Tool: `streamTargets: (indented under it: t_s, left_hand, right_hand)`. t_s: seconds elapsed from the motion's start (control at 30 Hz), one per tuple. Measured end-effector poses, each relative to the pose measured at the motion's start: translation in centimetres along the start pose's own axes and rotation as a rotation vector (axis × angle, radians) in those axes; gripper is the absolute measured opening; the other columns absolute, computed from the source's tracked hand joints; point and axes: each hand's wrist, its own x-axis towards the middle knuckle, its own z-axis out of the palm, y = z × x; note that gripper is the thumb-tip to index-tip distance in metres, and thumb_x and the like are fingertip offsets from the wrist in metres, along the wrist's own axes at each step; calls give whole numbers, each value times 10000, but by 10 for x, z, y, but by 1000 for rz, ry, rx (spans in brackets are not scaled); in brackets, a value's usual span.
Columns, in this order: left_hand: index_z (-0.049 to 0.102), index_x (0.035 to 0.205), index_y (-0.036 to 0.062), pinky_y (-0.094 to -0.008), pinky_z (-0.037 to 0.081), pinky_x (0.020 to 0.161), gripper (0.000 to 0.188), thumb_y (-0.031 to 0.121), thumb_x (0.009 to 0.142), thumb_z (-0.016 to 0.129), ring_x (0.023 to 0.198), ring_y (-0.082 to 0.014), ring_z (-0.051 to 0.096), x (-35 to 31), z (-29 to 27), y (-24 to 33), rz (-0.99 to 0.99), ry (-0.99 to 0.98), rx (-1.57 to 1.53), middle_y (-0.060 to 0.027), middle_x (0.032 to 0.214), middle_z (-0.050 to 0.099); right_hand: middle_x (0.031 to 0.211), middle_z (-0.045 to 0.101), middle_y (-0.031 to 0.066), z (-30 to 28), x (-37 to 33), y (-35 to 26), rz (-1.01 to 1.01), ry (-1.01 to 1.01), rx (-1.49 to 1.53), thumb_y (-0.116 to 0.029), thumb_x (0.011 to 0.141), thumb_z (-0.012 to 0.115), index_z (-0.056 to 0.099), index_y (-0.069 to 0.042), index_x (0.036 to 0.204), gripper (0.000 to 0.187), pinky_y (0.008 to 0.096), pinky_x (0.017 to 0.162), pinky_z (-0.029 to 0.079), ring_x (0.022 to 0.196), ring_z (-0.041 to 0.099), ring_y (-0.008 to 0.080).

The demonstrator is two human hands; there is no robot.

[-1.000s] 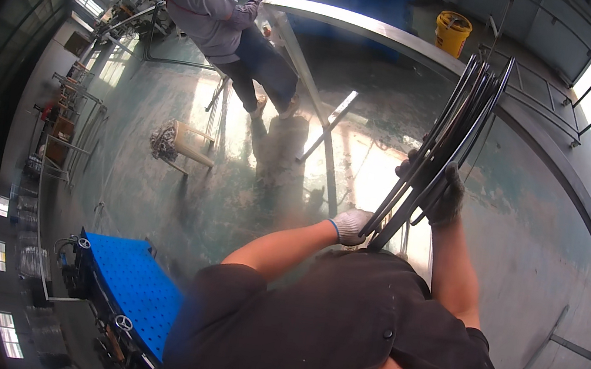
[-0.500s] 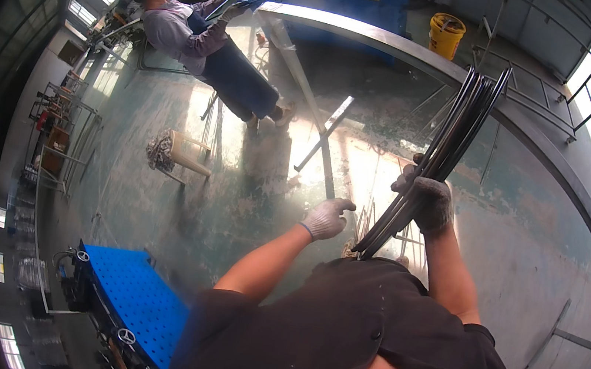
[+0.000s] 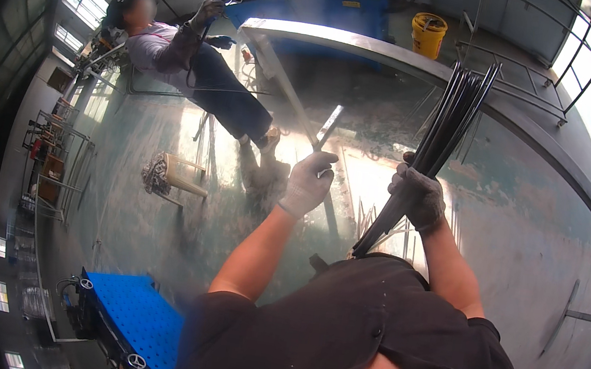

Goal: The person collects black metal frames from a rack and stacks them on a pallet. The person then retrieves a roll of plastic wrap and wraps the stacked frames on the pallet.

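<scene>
My right hand (image 3: 422, 201), in a grey work glove, is wrapped around a bundle of long thin black metal bars (image 3: 442, 137). The bundle slants up and away to the right, its lower ends close to the front of my dark shirt. To its left, my left hand (image 3: 308, 185) is raised in a pale glove, fingers half bent and the thumb apart from them, with nothing visible between them. Beyond both hands a grey metal frame (image 3: 330, 37) of square tube runs across in a bend, and the bundle's upper part overlaps it.
Another person (image 3: 185, 58) stands at the far left, holding a dark hose or cable. A blue perforated table (image 3: 132, 320) is at the near left, a stool (image 3: 188, 176) beyond it. A yellow bucket (image 3: 428, 36) and a wheeled rack (image 3: 526, 80) stand at the back right.
My left hand has moved left and up, its fingers more bent. The bundle stays in my right hand, its bars closer together. The other person has raised an arm.
</scene>
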Motion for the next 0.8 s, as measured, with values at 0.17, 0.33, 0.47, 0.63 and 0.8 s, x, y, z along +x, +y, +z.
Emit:
streamTargets:
  t_s: [0.17,0.33,0.47,0.63,0.8]
  left_hand:
    - [751,1184,26,-343,610,960,330,-91,879,704,1073,-254,764,51,-35,41,347,329,217,-132,1148,773]
    - [746,1138,111,-493,554,1040,290,81,851,779,1146,-389,704,128,-90,65,385,766,544,-139,1176,767]
    - [760,1214,64,-514,536,1075,421,262,851,841,1220,-405,685,183,-100,60,101,622,885,-211,1225,751]
    - [685,1405,73,-490,542,1124,488,177,929,682,1280,-463,681,231,-84,77,-212,116,1039,-230,1290,760]
    - [761,1283,117,-490,568,1006,351,193,983,594,1188,-401,737,203,-29,66,-103,-167,750,-218,1204,783]
  right_hand:
    - [958,652,79,7,0,0,-39,98,-79,-39,1013,715,514,-8,1390,428,403,774,579,800,687,230]
    - [959,652,83,27,-3,1,-42,223,-149,6,987,720,534,-4,1362,418,395,749,587,784,690,228]
    - [947,665,90,31,-6,1,-52,242,-171,30,969,737,549,8,1347,422,391,740,596,786,700,234]
    - [937,688,84,29,-12,1,-49,285,-192,30,956,761,589,-2,1339,422,366,708,586,743,687,215]
    - [1019,686,120,30,-22,-11,-51,288,-236,24,950,722,530,34,1406,496,359,707,559,769,660,210]
